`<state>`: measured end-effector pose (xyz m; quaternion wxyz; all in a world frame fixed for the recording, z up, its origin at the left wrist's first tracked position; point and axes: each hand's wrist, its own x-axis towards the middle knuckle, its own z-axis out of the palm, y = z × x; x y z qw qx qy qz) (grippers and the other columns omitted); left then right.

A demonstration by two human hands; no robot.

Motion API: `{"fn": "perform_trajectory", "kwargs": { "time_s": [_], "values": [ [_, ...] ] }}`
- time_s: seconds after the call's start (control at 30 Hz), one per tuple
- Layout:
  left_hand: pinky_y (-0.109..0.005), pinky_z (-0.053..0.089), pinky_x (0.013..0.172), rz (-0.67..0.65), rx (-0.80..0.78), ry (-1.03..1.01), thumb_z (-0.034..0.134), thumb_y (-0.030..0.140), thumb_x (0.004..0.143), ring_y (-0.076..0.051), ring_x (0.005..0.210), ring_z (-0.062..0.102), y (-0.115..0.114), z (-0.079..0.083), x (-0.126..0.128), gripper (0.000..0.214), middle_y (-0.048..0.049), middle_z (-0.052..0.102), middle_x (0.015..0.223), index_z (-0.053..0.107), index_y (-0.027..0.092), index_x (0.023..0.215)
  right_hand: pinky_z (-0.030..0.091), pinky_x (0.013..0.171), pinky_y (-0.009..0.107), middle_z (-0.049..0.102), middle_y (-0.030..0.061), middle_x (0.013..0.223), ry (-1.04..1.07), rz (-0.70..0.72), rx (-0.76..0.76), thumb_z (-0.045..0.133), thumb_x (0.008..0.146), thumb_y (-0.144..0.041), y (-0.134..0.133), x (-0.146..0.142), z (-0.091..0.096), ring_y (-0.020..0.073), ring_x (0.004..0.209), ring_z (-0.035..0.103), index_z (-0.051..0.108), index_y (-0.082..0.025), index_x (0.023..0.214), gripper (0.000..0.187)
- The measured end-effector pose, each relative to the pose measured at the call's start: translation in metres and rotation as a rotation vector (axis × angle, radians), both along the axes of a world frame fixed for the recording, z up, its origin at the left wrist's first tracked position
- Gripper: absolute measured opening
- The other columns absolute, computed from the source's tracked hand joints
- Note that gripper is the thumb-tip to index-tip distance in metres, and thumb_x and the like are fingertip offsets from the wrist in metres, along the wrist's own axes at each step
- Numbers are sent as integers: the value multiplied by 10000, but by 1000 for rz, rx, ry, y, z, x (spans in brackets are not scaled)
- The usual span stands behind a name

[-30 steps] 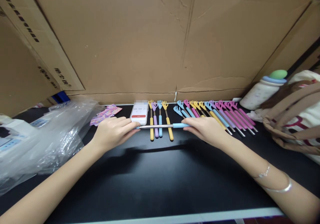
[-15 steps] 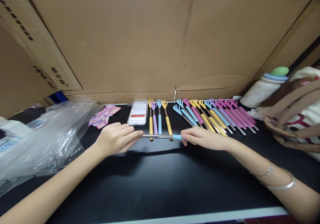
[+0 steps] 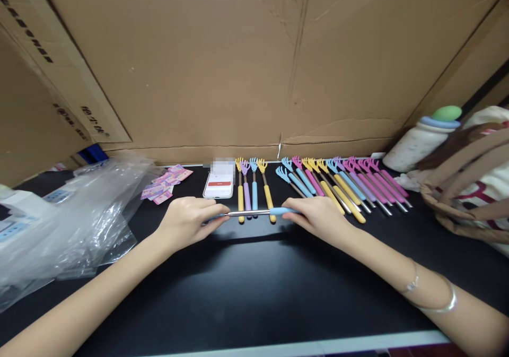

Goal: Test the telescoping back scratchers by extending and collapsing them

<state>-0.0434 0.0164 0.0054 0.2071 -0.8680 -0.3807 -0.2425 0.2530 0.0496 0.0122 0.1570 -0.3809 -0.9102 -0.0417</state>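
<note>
Blue and silver, the back scratcher (image 3: 258, 212) is held level above the tabletop (image 3: 250, 293), my left grip (image 3: 190, 220) pinching one end and my right grip (image 3: 318, 216) wrapped around the blue handle (image 3: 279, 211). I'd keep any push or pull straight along its rod (image 3: 249, 213) to avoid bending it, and work toward the pale front edge (image 3: 278, 347), away from the four scratchers (image 3: 254, 192) lying just beyond.

Left hand (image 3: 189, 220) and left forearm (image 3: 119, 280) – bare. Right hand (image 3: 318, 214) bare too; right forearm (image 3: 377, 258) carries two silver-coloured pieces: thin bracelet (image 3: 412, 285) with a small ornament nearer the hand, then a thicker, shiny bangle (image 3: 452, 298) further up – smooth, rounded.
</note>
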Motion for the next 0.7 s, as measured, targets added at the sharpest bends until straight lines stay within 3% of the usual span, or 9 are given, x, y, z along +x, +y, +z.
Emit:
{"fn": "perform_trajectory", "kwargs": {
  "time_s": [0.2,0.4,0.5,0.7],
  "values": [
    [-185,374,495,0,-81,-67,486,330,858,-84,582,607,-1,1,2,190,44,656,677,645,234,819,301,535,218,629,-12,709,35,17,167,376,895,-459,0,0,-4,89,648,572,610,-208,834,348],
    [-196,343,484,-18,25,-43,488,321,858,-90,545,579,-3,3,3,191,32,637,640,652,230,824,300,545,210,629,9,724,37,-2,111,339,910,-440,-4,-1,-4,100,661,568,596,-193,824,367],
    [-208,310,471,-23,104,11,499,310,854,-90,508,538,-2,3,1,175,28,601,589,653,230,825,296,548,209,627,4,708,33,-25,-40,312,916,-441,-5,-4,-3,103,629,557,598,-202,826,384],
    [-235,295,483,-87,286,174,553,287,826,-79,488,485,-3,7,0,110,47,523,525,646,227,831,352,592,202,579,-3,663,92,72,-598,272,927,-398,-8,-7,7,90,597,517,576,-169,709,438]
  ]
}}
